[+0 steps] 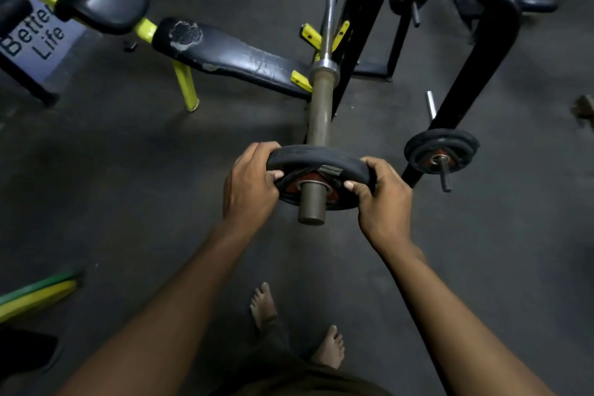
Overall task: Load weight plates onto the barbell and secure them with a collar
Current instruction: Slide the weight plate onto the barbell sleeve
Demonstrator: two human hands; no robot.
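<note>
A small black weight plate (316, 156) with a red centre sits on the near end of the barbell sleeve (319, 106), whose tip pokes out toward me through the plate's hole. My left hand (249, 185) grips the plate's left rim, thumb on its near face. My right hand (381, 196) grips the right rim the same way. The barbell's thin silver shaft (331, 0) runs away from me onto the rack. No collar is in view.
A black rack (472, 74) stands right of the bar, with more plates (440, 153) on a storage peg low on its right. A blue-padded bench with yellow legs (225, 55) lies left. My bare feet (328, 347) stand on the dark floor.
</note>
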